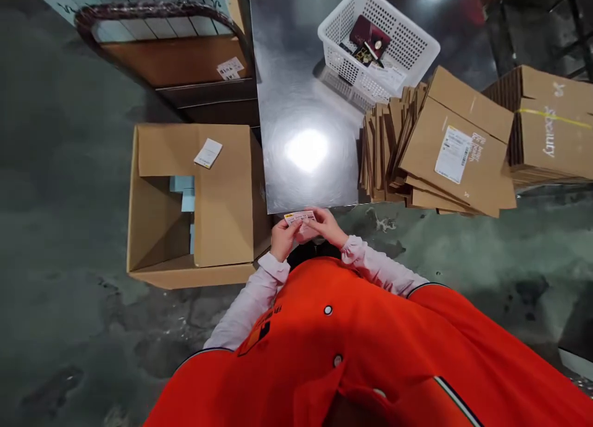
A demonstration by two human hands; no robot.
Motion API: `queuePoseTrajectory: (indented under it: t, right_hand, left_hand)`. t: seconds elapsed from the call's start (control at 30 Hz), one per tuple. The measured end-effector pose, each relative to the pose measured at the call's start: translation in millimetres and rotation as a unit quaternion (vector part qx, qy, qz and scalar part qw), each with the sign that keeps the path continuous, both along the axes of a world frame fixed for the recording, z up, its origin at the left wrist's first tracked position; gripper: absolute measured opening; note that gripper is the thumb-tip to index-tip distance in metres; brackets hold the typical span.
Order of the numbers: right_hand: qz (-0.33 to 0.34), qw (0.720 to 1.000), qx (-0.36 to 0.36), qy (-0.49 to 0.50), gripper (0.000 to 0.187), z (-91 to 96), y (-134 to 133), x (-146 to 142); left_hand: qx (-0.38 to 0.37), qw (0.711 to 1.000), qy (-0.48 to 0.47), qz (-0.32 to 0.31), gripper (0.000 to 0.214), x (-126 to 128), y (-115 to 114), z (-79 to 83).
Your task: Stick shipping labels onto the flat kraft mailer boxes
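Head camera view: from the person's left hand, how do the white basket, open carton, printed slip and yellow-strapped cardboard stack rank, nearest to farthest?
1. Printed slip: in the left hand.
2. Open carton: just to the left.
3. White basket: ahead and to the right.
4. Yellow-strapped cardboard stack: far right.

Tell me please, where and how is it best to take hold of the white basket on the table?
Probably by the rim of the white basket at its two short ends, coming from above: it stands upright, its rim is raised, and flattened cartons crowd its near-right corner.
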State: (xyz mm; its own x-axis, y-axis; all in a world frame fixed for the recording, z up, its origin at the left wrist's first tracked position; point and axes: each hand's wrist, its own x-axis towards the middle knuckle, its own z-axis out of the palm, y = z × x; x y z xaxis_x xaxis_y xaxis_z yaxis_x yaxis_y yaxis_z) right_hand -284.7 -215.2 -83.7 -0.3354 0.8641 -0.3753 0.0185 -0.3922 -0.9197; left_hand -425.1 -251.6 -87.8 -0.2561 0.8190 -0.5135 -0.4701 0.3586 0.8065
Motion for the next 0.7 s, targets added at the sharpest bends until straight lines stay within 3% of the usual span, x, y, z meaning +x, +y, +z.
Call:
queuePoseTrajectory:
  t: [0.13, 0.3, 0.4, 0.57, 0.7]
  right_hand:
    - [-0.018, 0.999, -0.039, 0.019, 0.043, -12.3, 12, 1]
    - [-0.038, 0.99, -0.135, -0.018, 0.036, -47.2, 17, -2]
    - [-0.046, 0.988, -0.145, -0.037, 0.031, -65.2, 17, -5]
    - [-0.048, 0.987, -0.143, -0.047, 0.031, -79.8, 16, -5]
    - [-0.028, 0.99, -0.129, -0.051, 0.034, -83.8, 15, -4]
  left_hand:
    - [-0.039, 0.999, 0.01, 0.034, 0.049, 8, -3, -24.7]
    - [-0.077, 0.995, 0.011, 0.063, 0.038, 20, -1, -61.2]
    - [-0.084, 0.994, -0.008, 0.065, 0.041, 24, 0, -76.8]
    - [-0.091, 0.993, -0.047, 0.055, 0.06, 17, -1, -87.9]
    - [-0.1, 0.992, -0.046, 0.057, 0.054, 10, 2, -90.6]
